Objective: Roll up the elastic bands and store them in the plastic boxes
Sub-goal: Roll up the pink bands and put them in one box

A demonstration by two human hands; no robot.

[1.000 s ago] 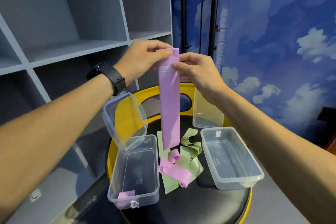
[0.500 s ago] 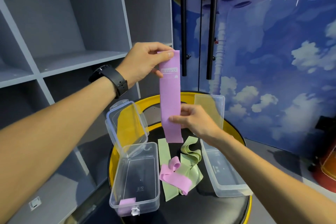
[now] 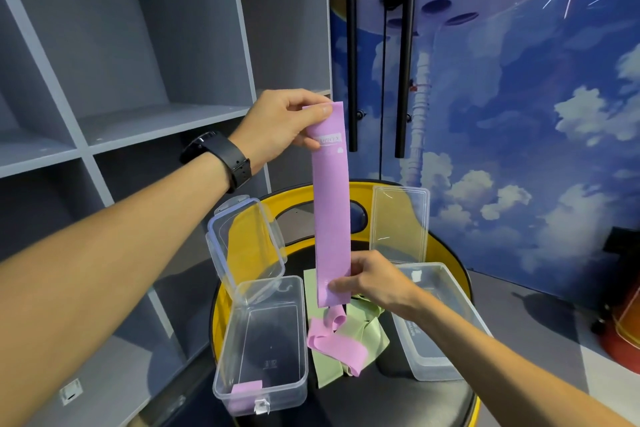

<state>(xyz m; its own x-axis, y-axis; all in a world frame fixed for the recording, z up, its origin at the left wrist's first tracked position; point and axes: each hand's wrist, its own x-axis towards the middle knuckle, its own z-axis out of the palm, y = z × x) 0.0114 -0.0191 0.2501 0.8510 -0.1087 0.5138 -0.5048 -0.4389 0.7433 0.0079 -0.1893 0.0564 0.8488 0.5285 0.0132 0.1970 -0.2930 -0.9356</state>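
A long pink elastic band (image 3: 330, 215) hangs straight down in the air above the stool. My left hand (image 3: 282, 126) pinches its top end, and my right hand (image 3: 375, 279) pinches its bottom end. On the black stool seat (image 3: 398, 402) lie a loose pink band (image 3: 334, 345) and green bands (image 3: 365, 331) in a heap. The left plastic box (image 3: 263, 343) stands open with a rolled pink band (image 3: 246, 388) in its near corner. My right forearm partly covers the right plastic box (image 3: 438, 357), which is open.
The left box's lid (image 3: 247, 246) stands upright at its back. A loose clear lid (image 3: 398, 224) leans behind the right box. Grey shelving (image 3: 138, 121) fills the left side, two black poles (image 3: 403, 45) and a blue painted wall stand behind.
My right hand slid down the pink band from its top end to its bottom end, pulling it straight. My left hand kept hold of the top.
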